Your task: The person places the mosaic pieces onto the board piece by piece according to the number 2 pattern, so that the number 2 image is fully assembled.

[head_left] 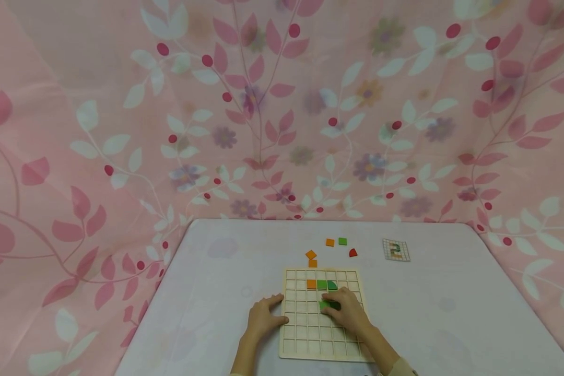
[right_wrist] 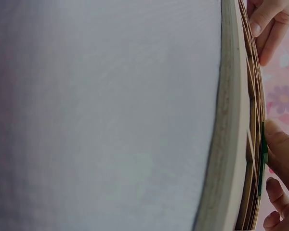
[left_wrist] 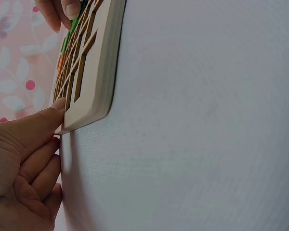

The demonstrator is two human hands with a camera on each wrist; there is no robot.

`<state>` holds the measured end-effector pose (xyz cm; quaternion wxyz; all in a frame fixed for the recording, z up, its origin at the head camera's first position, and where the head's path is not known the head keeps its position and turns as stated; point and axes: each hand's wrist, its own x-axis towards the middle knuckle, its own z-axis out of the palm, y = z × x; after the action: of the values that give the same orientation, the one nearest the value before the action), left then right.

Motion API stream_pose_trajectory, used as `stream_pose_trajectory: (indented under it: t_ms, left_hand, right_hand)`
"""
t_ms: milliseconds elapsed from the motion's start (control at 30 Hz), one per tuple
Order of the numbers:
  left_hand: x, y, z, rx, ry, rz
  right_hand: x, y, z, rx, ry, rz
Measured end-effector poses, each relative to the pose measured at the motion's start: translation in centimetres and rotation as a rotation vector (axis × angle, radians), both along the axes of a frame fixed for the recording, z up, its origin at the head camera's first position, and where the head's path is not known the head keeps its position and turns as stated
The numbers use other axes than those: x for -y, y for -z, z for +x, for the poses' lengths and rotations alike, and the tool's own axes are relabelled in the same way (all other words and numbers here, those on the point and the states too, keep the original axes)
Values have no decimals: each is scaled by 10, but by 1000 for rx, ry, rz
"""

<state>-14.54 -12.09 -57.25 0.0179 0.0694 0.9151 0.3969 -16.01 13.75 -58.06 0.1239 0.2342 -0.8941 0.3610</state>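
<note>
A pale wooden grid board (head_left: pixel 302 332) lies on the table. My left hand (head_left: pixel 262 317) holds its left edge, the thumb on the rim; how far the other fingers reach under is hidden. Over the board's middle, my right hand (head_left: pixel 350 313) pinches a dark green tile (head_left: pixel 335 305) between thumb and finger, partly covered by them. A light green tile (head_left: pixel 324 306) sits just left of it. In a row above are an orange square (head_left: pixel 312 284), a green square (head_left: pixel 321 284) and a dark green rounded tile (head_left: pixel 332 285). In the right wrist view, dark green (right_wrist: pixel 264 139) shows at the fingertips.
Beyond the board lie loose orange tiles (head_left: pixel 330 242), a light green square (head_left: pixel 342 241) and a red rounded piece (head_left: pixel 353 253). A small gridded pattern card (head_left: pixel 396 250) is farther right on the white table (head_left: pixel 207 292). Pink floral cloth (head_left: pixel 272 130) hangs behind and at both sides.
</note>
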Motion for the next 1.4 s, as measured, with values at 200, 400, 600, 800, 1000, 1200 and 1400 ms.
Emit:
stream_pose_trajectory:
  t_ms: [200, 400, 600, 800, 1000, 1200, 1400]
  left_hand:
    - [0, 0, 0, 15, 3, -1]
    - [0, 0, -1, 17, -1, 6]
    - [0, 1, -1, 23, -2, -1]
    - [-1, 0, -1, 12, -1, -7]
    - [-1, -1, -2, -1, 5, -9]
    - [-1, 0, -2, -5, 12, -8]
    - [0, 0, -1, 17, -2, 6]
  right_hand:
    - [-5, 0, 0, -17, 4, -18]
    - [-5, -1, 0, 7, -31, -12]
    - [-2, -2, 0, 3, -42, 35]
    - [0, -9, 4, -51, -141, 166]
    - [-1, -12, 3, -52, -136, 195]
    - [-10, -11, -2, 19, -18, 86]
    - [-31, -13, -9, 163, 117, -96]
